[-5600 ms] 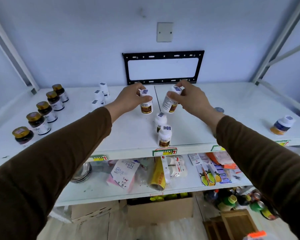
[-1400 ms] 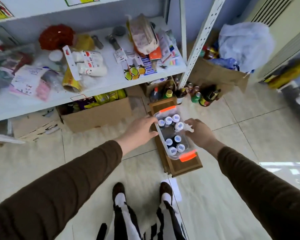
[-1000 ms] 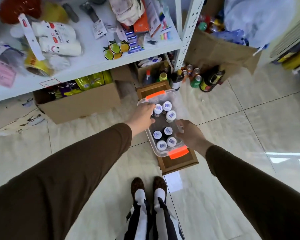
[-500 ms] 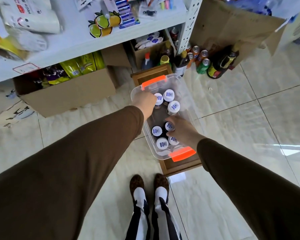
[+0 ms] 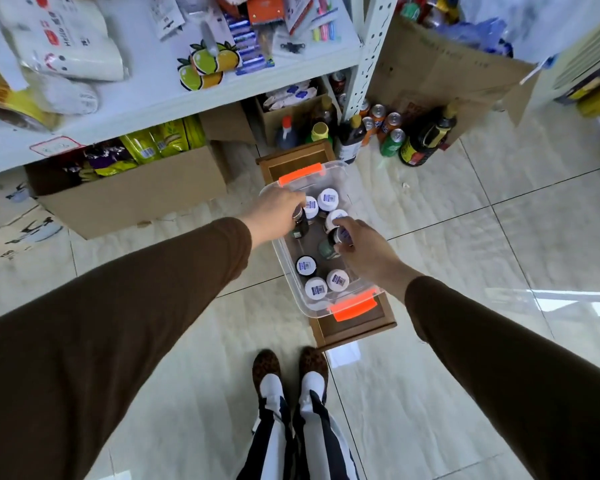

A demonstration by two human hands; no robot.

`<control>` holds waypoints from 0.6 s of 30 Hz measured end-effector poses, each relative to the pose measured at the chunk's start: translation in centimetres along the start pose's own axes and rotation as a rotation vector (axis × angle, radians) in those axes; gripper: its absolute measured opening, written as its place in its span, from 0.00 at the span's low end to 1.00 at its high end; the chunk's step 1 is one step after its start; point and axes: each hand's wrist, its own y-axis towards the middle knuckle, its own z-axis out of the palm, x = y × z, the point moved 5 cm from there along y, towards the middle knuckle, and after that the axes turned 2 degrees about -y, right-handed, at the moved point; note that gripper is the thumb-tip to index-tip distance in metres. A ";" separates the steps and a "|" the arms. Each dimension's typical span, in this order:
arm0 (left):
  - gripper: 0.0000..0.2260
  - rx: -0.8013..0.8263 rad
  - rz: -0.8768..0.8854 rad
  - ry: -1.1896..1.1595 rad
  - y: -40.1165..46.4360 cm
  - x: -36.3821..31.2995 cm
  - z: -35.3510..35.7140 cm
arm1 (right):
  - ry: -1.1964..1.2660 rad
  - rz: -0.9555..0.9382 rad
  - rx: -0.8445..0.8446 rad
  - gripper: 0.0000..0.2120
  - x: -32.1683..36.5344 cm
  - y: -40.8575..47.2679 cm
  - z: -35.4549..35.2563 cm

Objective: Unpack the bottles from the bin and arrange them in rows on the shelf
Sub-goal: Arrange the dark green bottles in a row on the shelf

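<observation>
Seen from above: clear plastic bin point(image 5: 360, 284) with orange latches at its near and far ends, resting on a wooden crate point(image 5: 352, 329) on the tiled floor point(image 5: 465, 237), just in front of the white shelf point(image 5: 160, 109).

Inside the bin, white-capped bottles standing upright in two clusters: a far group point(image 5: 327, 199) near the far latch, a near group point(image 5: 336, 280) by the near latch.

Left hand point(image 5: 274, 213) reaching over the bin's left rim at the far end, fingers curled round a dark bottle point(image 5: 300, 225) and gripping it near its top; cap hidden under the hand.

Right hand point(image 5: 364, 249) over the middle of the bin, fingers and thumb pinching a bottle point(image 5: 340, 234) by its cap, bottle tilted, its dark body pointing down toward the bin floor.

Brown sleeves on both arms. Leopard-print shoes point(image 5: 291, 367) and striped trousers at the near edge of the floor.

Under the shelf, a cardboard box point(image 5: 136, 195) with yellow-green packets; soda cans point(image 5: 385, 128) and dark sauce bottles point(image 5: 426, 140) by the shelf's upright post.
</observation>
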 end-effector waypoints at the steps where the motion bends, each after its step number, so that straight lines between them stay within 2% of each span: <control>1: 0.14 0.018 -0.014 -0.074 -0.7 0.2 -1.4 | 0.030 -0.006 -0.003 0.23 0.7 -0.4 -1.4; 4: 0.16 0.046 -0.100 -0.242 -2.9 0.8 -6.6 | 0.120 -0.018 -0.020 0.23 3.4 -1.3 -6.3; 7: 0.16 -0.009 -0.148 -0.381 -5.4 1.0 -13.2 | 0.208 -0.075 -0.043 0.24 7.8 -2.2 -11.7; 14: 0.15 -0.183 -0.137 -0.403 -12.4 -0.2 -30.0 | 0.214 -0.318 -0.195 0.13 20.9 -5.8 -25.4; 18: 0.13 -0.318 -0.125 -0.424 -17.0 -1.0 -38.4 | 0.227 -0.387 -0.332 0.16 28.1 -8.6 -31.7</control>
